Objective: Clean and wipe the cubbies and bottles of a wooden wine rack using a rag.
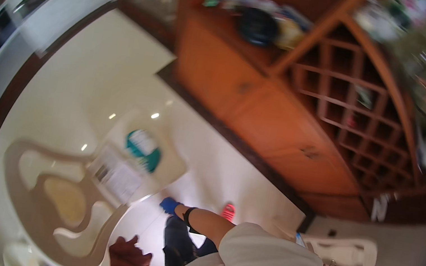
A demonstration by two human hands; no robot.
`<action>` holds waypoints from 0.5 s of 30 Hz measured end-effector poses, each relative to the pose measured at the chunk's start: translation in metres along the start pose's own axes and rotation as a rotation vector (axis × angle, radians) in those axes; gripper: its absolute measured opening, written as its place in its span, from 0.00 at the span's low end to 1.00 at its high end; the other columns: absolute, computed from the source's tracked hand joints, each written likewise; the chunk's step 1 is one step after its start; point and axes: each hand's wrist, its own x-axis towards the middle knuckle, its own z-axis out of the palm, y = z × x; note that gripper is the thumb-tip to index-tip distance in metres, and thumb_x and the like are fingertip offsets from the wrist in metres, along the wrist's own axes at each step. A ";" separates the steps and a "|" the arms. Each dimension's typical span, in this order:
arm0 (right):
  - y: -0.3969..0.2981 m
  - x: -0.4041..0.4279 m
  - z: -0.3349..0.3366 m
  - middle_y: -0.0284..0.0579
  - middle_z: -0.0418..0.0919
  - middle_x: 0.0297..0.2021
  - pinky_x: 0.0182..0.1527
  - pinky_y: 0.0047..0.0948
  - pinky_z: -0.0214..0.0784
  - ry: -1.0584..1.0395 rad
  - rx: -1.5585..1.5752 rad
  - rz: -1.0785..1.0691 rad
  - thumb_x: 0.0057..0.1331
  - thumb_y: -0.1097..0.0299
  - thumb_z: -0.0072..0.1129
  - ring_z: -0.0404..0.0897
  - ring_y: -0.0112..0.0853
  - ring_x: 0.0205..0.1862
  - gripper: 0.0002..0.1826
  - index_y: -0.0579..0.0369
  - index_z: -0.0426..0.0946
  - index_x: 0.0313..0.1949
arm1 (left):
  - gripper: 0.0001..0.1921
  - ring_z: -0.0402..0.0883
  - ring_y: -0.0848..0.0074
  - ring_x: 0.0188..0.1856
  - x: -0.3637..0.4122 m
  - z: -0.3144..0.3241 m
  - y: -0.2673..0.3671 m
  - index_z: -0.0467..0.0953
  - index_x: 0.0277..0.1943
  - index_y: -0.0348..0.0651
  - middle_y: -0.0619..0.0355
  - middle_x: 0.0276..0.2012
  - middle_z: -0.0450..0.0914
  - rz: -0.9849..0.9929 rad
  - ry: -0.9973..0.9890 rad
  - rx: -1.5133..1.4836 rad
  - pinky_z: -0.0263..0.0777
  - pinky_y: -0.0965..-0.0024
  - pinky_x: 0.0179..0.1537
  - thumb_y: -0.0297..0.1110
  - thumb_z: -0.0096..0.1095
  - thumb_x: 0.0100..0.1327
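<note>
My left hand [129, 258], at the bottom, is shut on a reddish-brown cloth [125, 265] that covers most of it; blue shows at the wrist. A blue glove covers my right hand [169, 205], held low in front of my dark trousers [178, 246], its fingers too small and blurred to read. Left of both hands stands what looks like a cream plastic chair [105, 238] with curved openings in its back. A printed sheet or flat box [118, 172] and a teal-and-white package [146, 150] lie on its seat.
An orange-brown wooden cabinet [244, 100] with a lattice rack [355, 102] runs along the wall. A dark round container [258, 27] sits on its shelf. Another cream plastic chair [365, 262] stands at right. A red slipper [228, 212] shows on the pale floor [79, 66].
</note>
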 end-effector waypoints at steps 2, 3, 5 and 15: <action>-0.015 -0.061 -0.009 0.52 0.77 0.31 0.39 0.39 0.68 0.073 -0.761 -0.592 0.57 0.62 0.52 0.76 0.45 0.34 0.10 0.53 0.76 0.34 | 0.11 0.70 0.66 0.19 0.018 -0.032 0.037 0.74 0.19 0.37 0.58 0.14 0.73 0.255 -0.169 0.661 0.65 0.68 0.20 0.33 0.61 0.29; -0.005 -0.081 -0.053 0.52 0.77 0.32 0.39 0.38 0.68 0.286 -0.706 -0.686 0.58 0.61 0.52 0.76 0.45 0.34 0.12 0.53 0.76 0.36 | 0.15 0.70 0.66 0.20 0.040 -0.015 0.027 0.75 0.26 0.36 0.57 0.14 0.72 0.074 -0.082 0.562 0.66 0.68 0.21 0.34 0.61 0.29; 0.010 -0.140 -0.131 0.53 0.77 0.37 0.44 0.38 0.66 0.502 -0.643 -0.586 0.58 0.59 0.51 0.75 0.45 0.39 0.16 0.54 0.74 0.42 | 0.20 0.70 0.66 0.21 0.073 0.014 0.035 0.77 0.33 0.35 0.57 0.13 0.71 -0.086 -0.016 0.462 0.67 0.67 0.22 0.34 0.61 0.30; -0.070 -0.482 -0.407 0.56 0.70 0.46 0.51 0.37 0.62 1.867 -0.637 -0.668 0.57 0.77 0.47 0.69 0.46 0.48 0.17 0.60 0.69 0.48 | 0.25 0.72 0.67 0.26 0.131 0.102 0.252 0.77 0.36 0.39 0.57 0.19 0.73 1.039 -0.169 0.870 0.68 0.64 0.26 0.39 0.63 0.28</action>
